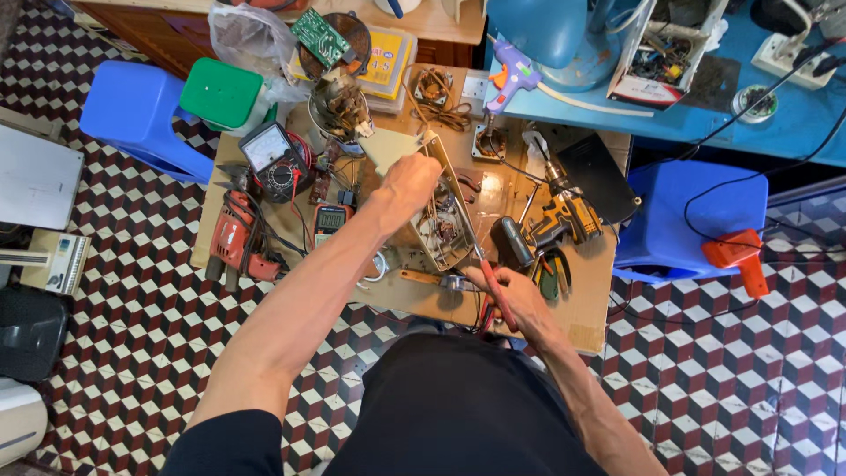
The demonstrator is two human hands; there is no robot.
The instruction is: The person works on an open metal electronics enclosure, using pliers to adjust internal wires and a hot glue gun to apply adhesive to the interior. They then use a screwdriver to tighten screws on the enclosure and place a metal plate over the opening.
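Left hand (pixel 407 183) closed over the upper edge of a beige housing (pixel 438 204), tilting it on edge near the middle of the worktop (pixel 589 326); wires and small parts showing inside its open side. Right hand (pixel 511 298) clamped on red-handled pliers (pixel 495 291) at the near edge of the worktop, just below the housing, nose pointing up toward it. Little open room anywhere: worktop crowded edge to edge. Left of the housing, a dial meter (pixel 269 152), a digital meter (pixel 330 220) and a red drill (pixel 232 242), all close together. Right of it, a yellow cordless drill (pixel 555 222) beside a black flat case (pixel 599 176) that overhangs the far right corner. Far edge taken by a motor coil (pixel 342 107), a circuit board (pixel 320 37) lying on a round part, and a glue gun (pixel 509 75) on the blue bench (pixel 793 123) beyond. White box (pixel 665 48) on that bench filled with mixed wires and small parts. Blue stool (pixel 137 110) at the left side, another blue stool (pixel 692 220) at the right with an orange tool (pixel 738 256) on its edge. Checkered floor (pixel 132 353) open on the near left and right.
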